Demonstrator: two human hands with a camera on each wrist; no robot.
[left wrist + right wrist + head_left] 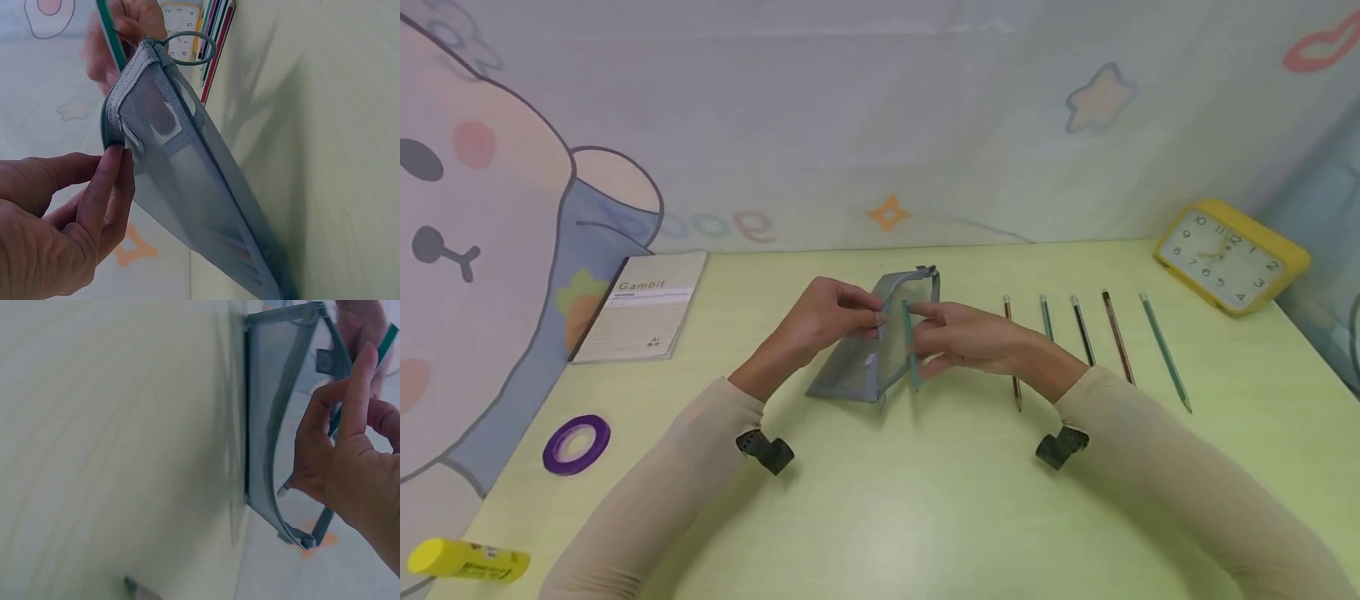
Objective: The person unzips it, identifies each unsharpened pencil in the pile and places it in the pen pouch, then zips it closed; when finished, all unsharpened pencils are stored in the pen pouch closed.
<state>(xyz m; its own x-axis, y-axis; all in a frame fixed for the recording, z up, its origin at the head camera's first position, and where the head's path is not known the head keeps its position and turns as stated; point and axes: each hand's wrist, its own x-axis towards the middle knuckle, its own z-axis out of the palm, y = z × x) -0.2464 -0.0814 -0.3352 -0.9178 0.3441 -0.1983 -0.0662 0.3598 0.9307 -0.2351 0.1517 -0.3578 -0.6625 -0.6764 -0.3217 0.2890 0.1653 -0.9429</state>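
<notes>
A grey mesh zip pencil case stands on the table with its zipped mouth spread towards the right. My left hand pinches the rim of that mouth between thumb and fingers, seen closely in the left wrist view. At the opening, my right hand holds a green pencil in its fingers; the right wrist view shows the pencil across them. A loop hangs at the zip end. Slender shapes show faintly through the mesh near the bottom.
Several pencils, including a green one, lie in a row at the right, partly under my right forearm. A yellow clock stands behind them. To the left are a notebook, a purple tape roll and a yellow glue stick.
</notes>
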